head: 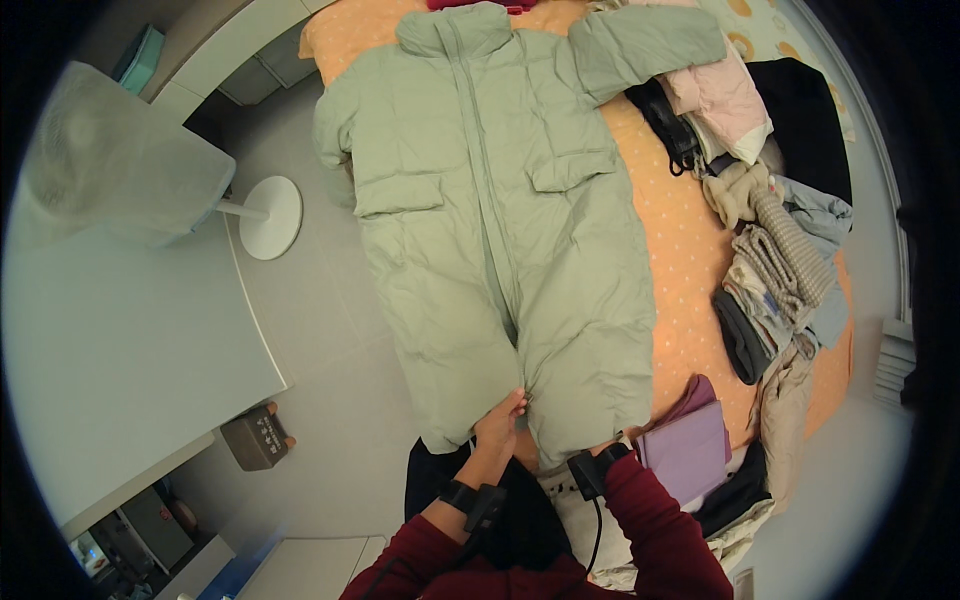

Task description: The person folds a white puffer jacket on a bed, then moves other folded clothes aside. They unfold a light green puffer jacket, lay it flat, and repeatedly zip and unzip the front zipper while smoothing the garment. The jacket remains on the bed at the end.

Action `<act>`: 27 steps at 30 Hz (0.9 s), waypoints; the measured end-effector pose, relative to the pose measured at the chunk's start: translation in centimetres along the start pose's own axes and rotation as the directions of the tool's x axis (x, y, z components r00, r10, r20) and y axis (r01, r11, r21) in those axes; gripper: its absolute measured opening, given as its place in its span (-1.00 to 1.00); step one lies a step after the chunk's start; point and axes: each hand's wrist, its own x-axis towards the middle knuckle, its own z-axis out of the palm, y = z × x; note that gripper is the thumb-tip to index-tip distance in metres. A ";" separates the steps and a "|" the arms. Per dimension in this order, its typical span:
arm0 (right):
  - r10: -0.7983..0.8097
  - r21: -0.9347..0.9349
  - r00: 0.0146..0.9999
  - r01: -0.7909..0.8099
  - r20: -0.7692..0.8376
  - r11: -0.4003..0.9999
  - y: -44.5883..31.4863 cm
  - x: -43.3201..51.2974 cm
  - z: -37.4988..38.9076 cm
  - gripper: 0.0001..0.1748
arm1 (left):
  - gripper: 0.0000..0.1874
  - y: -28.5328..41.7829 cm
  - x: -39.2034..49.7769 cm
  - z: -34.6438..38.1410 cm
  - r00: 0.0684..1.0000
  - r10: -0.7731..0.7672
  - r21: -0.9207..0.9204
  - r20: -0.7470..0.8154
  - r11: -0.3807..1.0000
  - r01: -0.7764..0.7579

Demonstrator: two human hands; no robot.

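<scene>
A long pale green padded coat (pixel 427 262) lies front up, its collar at the far end and its hem towards me. The front zip is parted over its lower middle stretch and meets again near the hem. My left hand (pixel 501 424) pinches the zip edge close to the hem, with a small metal zip pull (pixel 528 397) beside the fingertips. My right hand (pixel 604 447) is at the right hem corner, mostly hidden under the coat, so its fingers cannot be seen. Black bands are strapped on both wrists.
Under the coat is an orange dotted bedsheet (pixel 679 315). Folded clothes (pixel 780 262) are piled along the right, with a purple folded cloth (pixel 684 454) near my right arm. At left stand a covered fan (pixel 271 217), a pale table (pixel 150 337) and a small brown stool (pixel 255 439).
</scene>
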 end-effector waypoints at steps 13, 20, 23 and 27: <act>0.000 -0.013 1.000 0.000 -0.017 1.000 0.0 -0.4 -0.7 -0.72 | -0.83 0.5 0.4 -1.1 0.993 0.108 -0.202 0.057 0.975 -0.095; 0.008 -0.009 1.000 -0.009 -0.021 1.000 0.3 -0.6 -0.7 -0.72 | -0.80 0.1 0.9 -1.0 0.997 -0.061 -0.323 0.050 0.944 0.074; 0.012 -0.007 1.000 -0.012 -0.017 1.000 0.5 -0.6 -0.5 -0.73 | -0.79 -0.3 0.9 -0.6 0.996 -0.050 -0.313 0.071 0.947 0.070; 0.015 0.007 1.000 -0.015 -0.011 1.000 0.8 -0.6 -0.1 -0.73 | -0.79 -0.5 0.8 -0.3 0.997 -0.007 -0.326 0.073 0.945 0.031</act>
